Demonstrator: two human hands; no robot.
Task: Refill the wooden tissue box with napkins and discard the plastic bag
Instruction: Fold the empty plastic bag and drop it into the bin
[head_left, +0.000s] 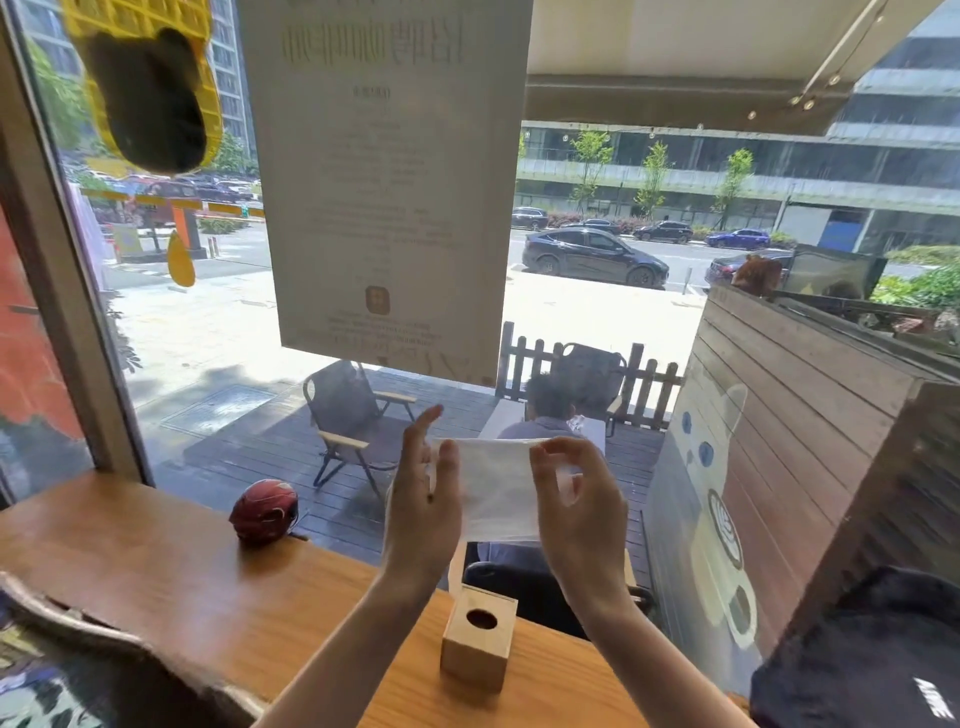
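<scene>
A white pack of napkins (496, 488) in clear plastic is held up in the air in front of the window, above the counter. My left hand (423, 499) presses flat against its left side with fingers straight. My right hand (579, 501) pinches the plastic at its upper right edge. Below the hands, a small wooden tissue box (478, 642) with a round hole in its top stands upright on the wooden counter (156, 566), apart from both hands.
A red helmet (265, 512) lies on the counter by the window glass. A dark bag (862, 660) sits at the right edge. A rough wooden piece (104, 654) fills the lower left. A person sits outside, beyond the glass.
</scene>
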